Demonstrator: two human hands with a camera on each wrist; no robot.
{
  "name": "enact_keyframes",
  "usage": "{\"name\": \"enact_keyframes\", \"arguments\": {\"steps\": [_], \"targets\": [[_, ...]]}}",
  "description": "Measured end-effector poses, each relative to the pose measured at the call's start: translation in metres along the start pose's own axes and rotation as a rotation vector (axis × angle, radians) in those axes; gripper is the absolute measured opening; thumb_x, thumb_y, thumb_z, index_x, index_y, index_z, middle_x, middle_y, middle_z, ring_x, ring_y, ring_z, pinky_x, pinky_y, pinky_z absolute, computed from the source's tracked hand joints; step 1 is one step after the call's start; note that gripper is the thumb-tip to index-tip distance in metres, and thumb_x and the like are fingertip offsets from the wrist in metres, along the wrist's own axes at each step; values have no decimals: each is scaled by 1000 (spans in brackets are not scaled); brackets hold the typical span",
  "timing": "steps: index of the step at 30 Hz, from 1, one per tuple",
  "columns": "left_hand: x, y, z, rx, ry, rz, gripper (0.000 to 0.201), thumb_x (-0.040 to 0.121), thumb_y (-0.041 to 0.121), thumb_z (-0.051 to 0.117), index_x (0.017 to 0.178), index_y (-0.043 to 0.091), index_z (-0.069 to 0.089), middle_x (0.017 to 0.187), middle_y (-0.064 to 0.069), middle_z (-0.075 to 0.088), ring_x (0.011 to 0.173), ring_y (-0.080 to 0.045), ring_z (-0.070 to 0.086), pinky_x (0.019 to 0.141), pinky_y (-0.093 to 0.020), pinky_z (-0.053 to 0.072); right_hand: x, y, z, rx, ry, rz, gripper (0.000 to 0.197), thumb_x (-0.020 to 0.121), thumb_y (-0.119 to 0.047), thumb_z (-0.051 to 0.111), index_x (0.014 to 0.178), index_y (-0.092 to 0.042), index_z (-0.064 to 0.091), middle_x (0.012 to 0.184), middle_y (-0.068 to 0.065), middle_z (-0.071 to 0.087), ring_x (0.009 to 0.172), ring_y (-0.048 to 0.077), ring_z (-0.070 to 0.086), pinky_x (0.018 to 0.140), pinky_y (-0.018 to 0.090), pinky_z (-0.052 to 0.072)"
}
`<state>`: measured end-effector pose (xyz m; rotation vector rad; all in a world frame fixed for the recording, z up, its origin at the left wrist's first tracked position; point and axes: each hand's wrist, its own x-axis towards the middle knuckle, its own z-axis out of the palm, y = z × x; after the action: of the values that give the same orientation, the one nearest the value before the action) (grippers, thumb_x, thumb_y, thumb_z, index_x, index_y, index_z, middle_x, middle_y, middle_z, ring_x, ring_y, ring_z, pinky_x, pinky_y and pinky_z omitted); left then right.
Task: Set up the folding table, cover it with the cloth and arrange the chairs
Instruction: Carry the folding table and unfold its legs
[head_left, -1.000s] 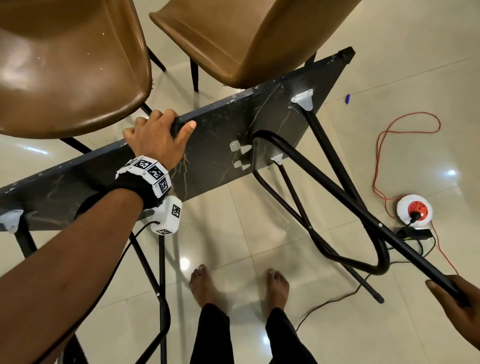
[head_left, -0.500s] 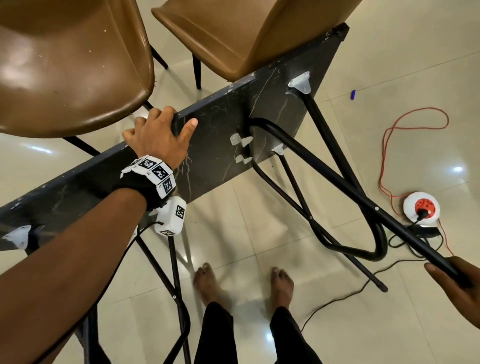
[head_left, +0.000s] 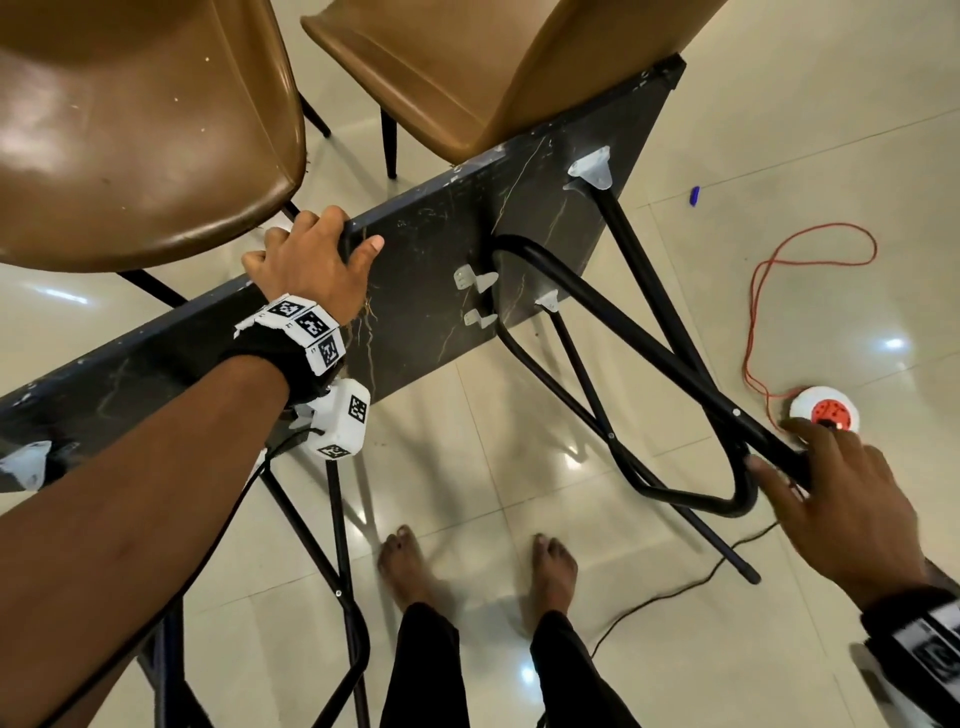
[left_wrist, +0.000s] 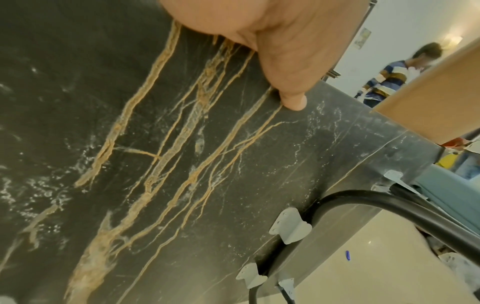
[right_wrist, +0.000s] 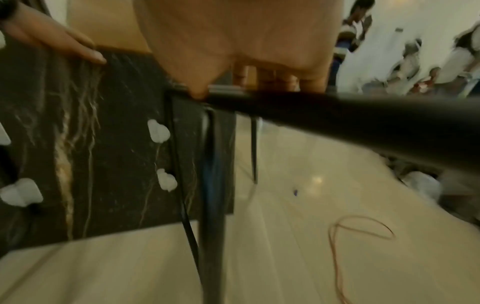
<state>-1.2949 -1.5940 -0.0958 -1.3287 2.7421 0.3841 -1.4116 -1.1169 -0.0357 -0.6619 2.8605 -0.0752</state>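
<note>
A dark folding table (head_left: 431, 270) stands tilted on edge against two brown chairs (head_left: 130, 130). It looks stiff and heavy. Left hand (head_left: 311, 260) fingers clench its upper rim; right hand (head_left: 841, 499) fingers grasp the unfolded black leg (head_left: 649, 358), a sensible handhold.

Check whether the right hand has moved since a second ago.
Yes. The right hand has slid up the table leg; it now overlaps the floor's extension reel in view, previously well clear.
</note>
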Motion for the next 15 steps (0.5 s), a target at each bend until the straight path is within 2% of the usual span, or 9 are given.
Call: {"name": "enact_keyframes", "arguments": {"steps": [3, 6, 9, 11, 12, 13, 15], "targets": [[2, 1, -2, 6, -10, 7, 40, 99, 57, 51, 109, 19, 56, 118, -9, 62, 119, -41, 52, 99, -57, 34, 27, -72, 15, 113, 15, -86, 56, 93, -56, 51, 126, -12, 58, 109, 20, 62, 98, 41, 58, 79, 47, 49], [2, 2, -4, 13, -20, 19, 39, 100, 56, 50, 106, 18, 56, 112, -9, 63, 116, -41, 53, 98, -57, 35, 84, -139, 24, 137, 35, -182, 61, 94, -60, 54, 139, -19, 49, 126, 15, 58, 113, 35, 56, 90, 49, 47], [6, -2, -6, 33, -45, 37, 36, 101, 57, 48, 100, 20, 52, 96, -6, 59, 108, -41, 57, 97, -57, 37, 145, -204, 42, 8, -178, -181, 78, 88, -68, 56, 146, -17, 41, 141, 15, 51, 129, 36, 50, 101, 53, 44], [10, -6, -6, 40, -65, 79, 35, 101, 57, 45, 93, 23, 45, 77, 1, 50, 92, -38, 58, 93, -55, 41, 177, -237, 56, -75, -368, -133, 85, 86, -71, 58, 145, -12, 41, 143, 16, 52, 129, 37, 52, 101, 51, 45], [11, -8, -5, 45, -76, 113, 35, 102, 57, 43, 93, 24, 42, 70, 3, 45, 84, -35, 56, 89, -53, 44, 187, -250, 62, -86, -410, -104, 85, 86, -69, 61, 143, -10, 41, 140, 15, 54, 127, 36, 54, 99, 48, 46], [12, -11, -5, 51, -86, 144, 35, 102, 58, 42, 94, 23, 42, 67, 4, 43, 78, -33, 54, 83, -49, 46, 196, -262, 68, -87, -423, -77, 84, 85, -66, 64, 142, -9, 42, 138, 14, 56, 126, 35, 56, 98, 46, 46], [15, -17, -3, 64, -92, 188, 38, 103, 58, 40, 99, 21, 48, 73, -2, 51, 77, -34, 56, 71, -42, 44, 209, -279, 80, -123, -402, -69, 77, 83, -61, 71, 137, -11, 49, 133, 9, 59, 123, 33, 59, 95, 43, 48]]}}
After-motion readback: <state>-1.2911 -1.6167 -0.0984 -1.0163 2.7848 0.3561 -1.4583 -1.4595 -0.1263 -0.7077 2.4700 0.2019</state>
